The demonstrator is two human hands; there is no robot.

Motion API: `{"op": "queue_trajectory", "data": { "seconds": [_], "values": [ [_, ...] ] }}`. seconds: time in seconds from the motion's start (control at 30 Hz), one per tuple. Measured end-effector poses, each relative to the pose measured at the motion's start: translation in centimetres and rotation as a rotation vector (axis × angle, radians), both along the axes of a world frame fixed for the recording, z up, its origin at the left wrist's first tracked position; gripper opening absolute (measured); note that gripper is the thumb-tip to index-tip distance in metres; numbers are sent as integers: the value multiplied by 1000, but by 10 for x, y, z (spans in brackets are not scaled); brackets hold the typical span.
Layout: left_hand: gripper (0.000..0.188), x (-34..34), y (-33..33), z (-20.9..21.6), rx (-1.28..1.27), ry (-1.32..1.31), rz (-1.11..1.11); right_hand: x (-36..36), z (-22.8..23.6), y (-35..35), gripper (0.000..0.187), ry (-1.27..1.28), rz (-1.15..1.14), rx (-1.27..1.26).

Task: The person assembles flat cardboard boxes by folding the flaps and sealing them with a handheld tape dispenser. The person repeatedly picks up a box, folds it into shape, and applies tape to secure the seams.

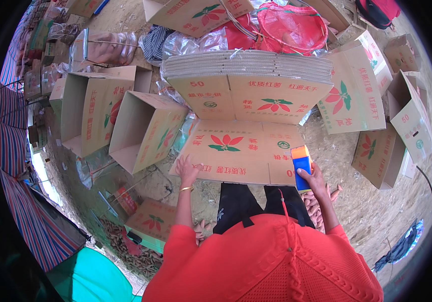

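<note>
A flattened cardboard carton (pixel 233 161) printed in red and green lies in front of me, its near edge by my legs. My left hand (pixel 187 172) rests on its near left corner, fingers spread on the board. At the near right corner, my right hand (pixel 314 180) grips a blue-and-orange hand tool (pixel 302 165) of boxy shape; its exact kind cannot be made out. Behind the flat carton rises a thick stack of folded cartons (pixel 248 93), their grey edges showing on top.
Opened cartons stand at the left (pixel 148 128) and right (pixel 352 88). Red mesh bags (pixel 292 30) and clear plastic lie beyond the stack. Sweet potatoes (pixel 316 209) lie by my legs. A black cable (pixel 431 189) runs along the right, near dark cloth (pixel 399 250).
</note>
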State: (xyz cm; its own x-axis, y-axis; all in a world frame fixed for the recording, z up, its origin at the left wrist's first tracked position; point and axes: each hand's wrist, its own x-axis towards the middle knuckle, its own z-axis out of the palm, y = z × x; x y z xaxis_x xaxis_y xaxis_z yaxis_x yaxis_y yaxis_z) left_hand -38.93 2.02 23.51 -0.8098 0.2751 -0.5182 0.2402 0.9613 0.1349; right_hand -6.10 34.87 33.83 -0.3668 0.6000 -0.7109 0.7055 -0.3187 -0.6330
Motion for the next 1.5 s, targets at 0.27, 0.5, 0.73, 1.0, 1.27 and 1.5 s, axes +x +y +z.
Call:
{"op": "queue_trajectory", "data": {
  "seconds": [0.27, 0.5, 0.73, 1.0, 1.27, 1.5],
  "values": [
    [82, -64, -107, -66, -126, -318, 455, -41, -1, -29, 52, -88, 62, -32],
    [59, -71, -104, -55, -117, -157, 148, -93, -28, -57, 60, -24, 276, -85],
    [46, -53, 3, 3, 878, -815, 361, -166, -50, -88, 70, 67, 769, -24],
    [21, -23, 40, 10, 926, -970, 234, -186, -62, -104, 67, 134, 939, -11],
    [12, -8, 36, -11, 798, -672, 439, -219, -62, -95, 65, 85, 962, -199],
    [11, -61, 0, -68, 724, -547, 709, -235, -113, -96, 58, -13, 670, -736]
  ]
}}
